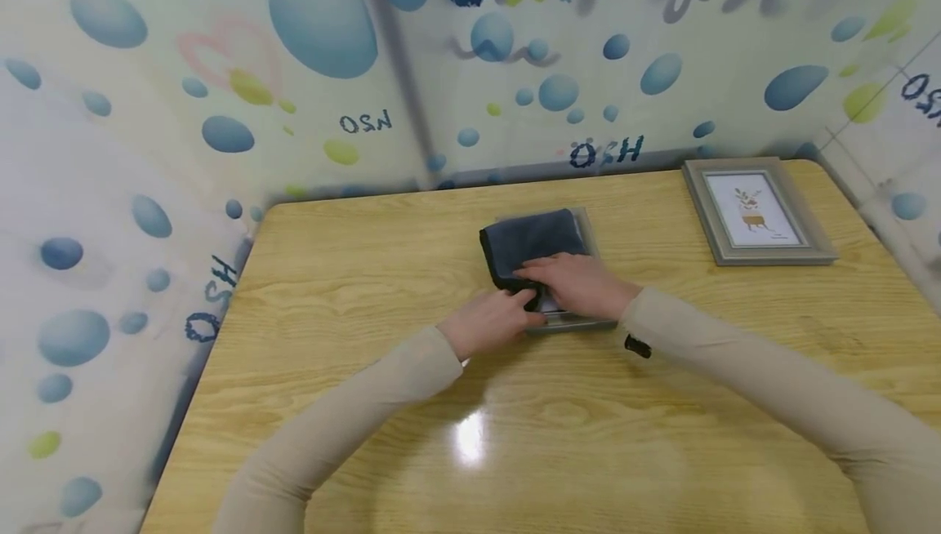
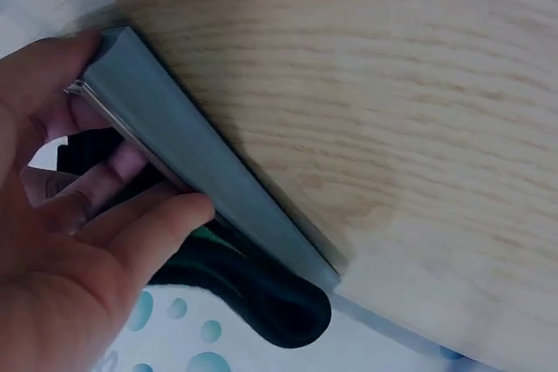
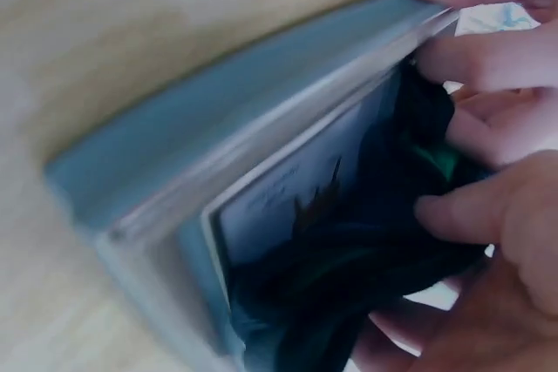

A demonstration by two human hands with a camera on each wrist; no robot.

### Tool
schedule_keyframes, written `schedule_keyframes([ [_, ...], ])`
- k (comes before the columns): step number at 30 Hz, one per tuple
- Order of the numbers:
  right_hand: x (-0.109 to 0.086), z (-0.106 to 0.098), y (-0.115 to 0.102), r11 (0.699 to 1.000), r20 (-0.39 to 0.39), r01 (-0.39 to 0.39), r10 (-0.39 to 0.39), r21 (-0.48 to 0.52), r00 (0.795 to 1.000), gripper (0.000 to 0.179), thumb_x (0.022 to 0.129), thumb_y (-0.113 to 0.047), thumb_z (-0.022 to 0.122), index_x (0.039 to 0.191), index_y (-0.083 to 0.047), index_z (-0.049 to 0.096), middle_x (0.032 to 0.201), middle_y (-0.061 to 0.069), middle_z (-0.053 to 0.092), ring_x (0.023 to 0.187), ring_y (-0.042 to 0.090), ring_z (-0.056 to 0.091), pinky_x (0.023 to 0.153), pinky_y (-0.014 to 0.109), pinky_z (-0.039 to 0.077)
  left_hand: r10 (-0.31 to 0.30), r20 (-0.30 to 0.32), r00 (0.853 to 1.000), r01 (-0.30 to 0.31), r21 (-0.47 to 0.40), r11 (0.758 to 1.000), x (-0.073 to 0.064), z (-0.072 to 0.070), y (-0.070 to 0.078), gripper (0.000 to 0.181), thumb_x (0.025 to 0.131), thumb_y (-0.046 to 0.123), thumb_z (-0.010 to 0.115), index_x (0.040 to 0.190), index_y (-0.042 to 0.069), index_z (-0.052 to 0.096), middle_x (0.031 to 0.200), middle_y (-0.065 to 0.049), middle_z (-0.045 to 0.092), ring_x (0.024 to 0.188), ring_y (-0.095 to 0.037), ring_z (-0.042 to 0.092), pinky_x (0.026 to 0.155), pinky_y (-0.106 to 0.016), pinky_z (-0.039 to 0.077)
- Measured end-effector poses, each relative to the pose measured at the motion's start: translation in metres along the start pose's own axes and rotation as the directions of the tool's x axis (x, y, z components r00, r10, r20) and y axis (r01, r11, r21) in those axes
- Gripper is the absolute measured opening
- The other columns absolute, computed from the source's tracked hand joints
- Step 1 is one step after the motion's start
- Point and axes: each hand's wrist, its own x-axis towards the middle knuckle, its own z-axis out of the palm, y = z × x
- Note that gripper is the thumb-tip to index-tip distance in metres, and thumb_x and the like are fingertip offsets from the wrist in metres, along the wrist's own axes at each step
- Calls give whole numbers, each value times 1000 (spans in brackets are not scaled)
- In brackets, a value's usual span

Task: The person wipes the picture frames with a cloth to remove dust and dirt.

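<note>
A grey picture frame [image 1: 573, 323] lies face up on the table, mostly covered by a folded dark cloth [image 1: 537, 238] with a black edge. My left hand [image 1: 487, 323] grips the frame's near left corner, its fingers at the rim in the left wrist view. Over the cloth reaches my right hand [image 1: 581, 285]. The right wrist view shows its thumb [image 3: 462, 211] pressed on the bunched cloth [image 3: 349, 259], with other fingers lower down along the fabric. Part of the picture [image 3: 261, 224] shows beside the cloth; the rest is hidden.
A second grey frame [image 1: 775, 256] with a plant picture lies at the table's back right. The wood-grain table [image 1: 353, 273] meets a wall [image 1: 412, 117] with blue and green spots along its far edge. A small black piece [image 1: 637, 346] shows at the right cuff.
</note>
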Motion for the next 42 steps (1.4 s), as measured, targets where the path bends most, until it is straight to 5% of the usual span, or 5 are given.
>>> schedule_keyframes([
  [9,-32,-12,13,906,93,-71,120,-417,988,40,89,-6,68,127,-19,64,130,8,58,116,34,53,87,48,48,-14,-43,999,15,12,1000,2,-1,2,24,89,21,71,113,23,69,103,-8,56,81,-21,57,67,-27,51],
  [22,-48,-9,15,882,-18,-46,42,-468,999,35,86,-4,71,120,-14,68,123,11,62,110,37,56,81,48,51,-112,1,994,106,-327,939,-4,-8,-48,19,88,17,70,102,8,60,95,-8,54,76,-19,57,61,-31,50],
  [27,-50,-7,16,886,-28,-53,46,-461,999,35,85,-3,72,118,-13,69,123,12,62,110,38,56,81,49,51,-251,41,967,253,-260,932,9,-6,-89,29,90,12,67,117,6,60,114,-15,56,96,-26,59,72,-38,54],
  [34,-47,0,15,896,-17,-54,52,-441,998,34,86,-4,71,119,-13,69,123,12,62,110,39,56,81,50,51,-320,66,945,315,-442,840,37,22,-131,27,94,6,56,121,0,58,115,-19,55,100,-29,57,88,-38,48],
  [42,-42,0,15,911,-38,-77,68,-405,997,36,87,-1,68,121,-14,68,126,12,61,111,39,55,82,50,50,-426,196,883,467,-447,763,52,13,-128,41,96,17,60,129,-5,51,124,-20,52,110,-29,54,93,-37,45],
])
